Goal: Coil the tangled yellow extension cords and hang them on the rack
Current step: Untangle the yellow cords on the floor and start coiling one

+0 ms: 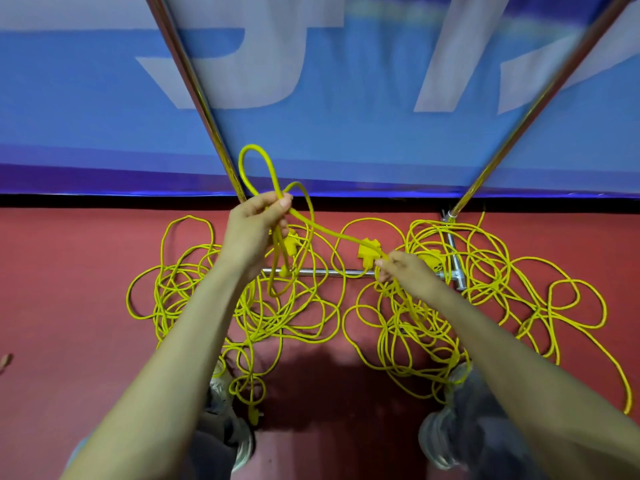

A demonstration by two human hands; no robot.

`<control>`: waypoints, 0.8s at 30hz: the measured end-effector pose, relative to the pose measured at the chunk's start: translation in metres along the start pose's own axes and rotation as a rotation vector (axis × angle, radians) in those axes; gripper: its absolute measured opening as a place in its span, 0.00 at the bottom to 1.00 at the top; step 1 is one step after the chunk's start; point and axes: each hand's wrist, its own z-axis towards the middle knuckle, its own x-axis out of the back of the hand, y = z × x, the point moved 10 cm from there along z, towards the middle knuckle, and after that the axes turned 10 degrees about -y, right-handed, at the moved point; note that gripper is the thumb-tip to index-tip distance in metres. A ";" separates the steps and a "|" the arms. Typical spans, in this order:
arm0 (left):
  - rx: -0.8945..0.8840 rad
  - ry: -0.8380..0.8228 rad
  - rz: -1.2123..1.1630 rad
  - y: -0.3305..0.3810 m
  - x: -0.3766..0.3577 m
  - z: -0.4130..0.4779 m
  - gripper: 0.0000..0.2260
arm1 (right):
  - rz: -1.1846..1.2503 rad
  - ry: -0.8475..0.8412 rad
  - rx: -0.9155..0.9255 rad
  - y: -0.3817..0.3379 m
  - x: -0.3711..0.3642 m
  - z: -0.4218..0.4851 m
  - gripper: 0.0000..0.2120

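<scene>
Both forearms bare, reaching forward and down from the lower corners of the view. Left hand (254, 223) is the higher one: wrist bent, fingers curled round loops of yellow cord (254, 147), thumb pressed on top. Right hand (407, 271) sits lower, back of hand up, fingertips pinching a strand of the cord. Hands well apart, not touching.

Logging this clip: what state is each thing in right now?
left hand: grips raised cord loops.
right hand: pinches the strand running from the left hand.
held cord: partly looped, not yet a full coil.
rack: standing, no cord hung on the visible parts.
floor cords: tangled, lying over the rack's base bar.
</scene>
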 end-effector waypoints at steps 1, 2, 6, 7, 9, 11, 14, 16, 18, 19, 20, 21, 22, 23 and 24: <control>0.020 -0.009 -0.001 -0.003 0.002 0.002 0.03 | 0.133 0.001 0.000 -0.001 0.003 -0.002 0.13; 0.054 -0.022 0.009 -0.008 0.003 0.003 0.04 | 0.226 0.023 0.014 -0.006 0.008 -0.003 0.13; 0.244 -0.149 0.131 -0.038 -0.009 0.004 0.08 | 0.229 0.275 0.047 -0.013 0.042 -0.005 0.13; 0.272 -0.213 0.200 -0.043 -0.014 0.002 0.05 | 0.235 0.317 0.016 -0.009 0.048 -0.005 0.12; 0.302 -0.306 0.325 -0.050 -0.019 -0.001 0.07 | 0.328 0.367 -0.116 0.013 0.055 -0.004 0.12; 0.255 -0.289 0.355 -0.047 -0.015 -0.001 0.12 | 0.535 0.420 -0.259 0.040 0.060 -0.006 0.13; 0.155 -0.152 0.174 -0.034 -0.002 0.002 0.14 | 0.533 0.451 -0.386 0.055 0.064 -0.012 0.07; 0.115 -0.122 0.003 -0.030 -0.003 0.002 0.13 | 0.161 0.397 -0.384 0.043 0.064 -0.013 0.16; 0.059 -0.114 -0.137 -0.024 -0.007 0.003 0.14 | -0.155 0.301 -0.299 0.020 0.052 -0.012 0.19; 0.032 -0.108 -0.195 -0.021 -0.007 0.003 0.14 | -0.248 0.252 -0.254 0.009 0.044 -0.012 0.20; 0.009 -0.101 -0.240 -0.017 -0.007 0.003 0.13 | -0.365 0.219 -0.219 0.000 0.038 -0.012 0.20; -0.008 -0.100 -0.269 -0.014 -0.006 0.004 0.12 | -0.514 0.186 -0.201 -0.009 0.032 -0.013 0.19; -0.022 -0.103 -0.283 -0.011 -0.005 0.004 0.11 | -0.655 0.153 -0.194 -0.016 0.026 -0.014 0.17; -0.030 -0.109 -0.286 -0.009 -0.004 0.004 0.10 | -0.759 0.107 -0.200 -0.020 0.020 -0.015 0.16; -0.035 -0.116 -0.282 -0.007 -0.002 0.004 0.10 | -0.819 0.056 -0.201 -0.024 0.011 -0.016 0.17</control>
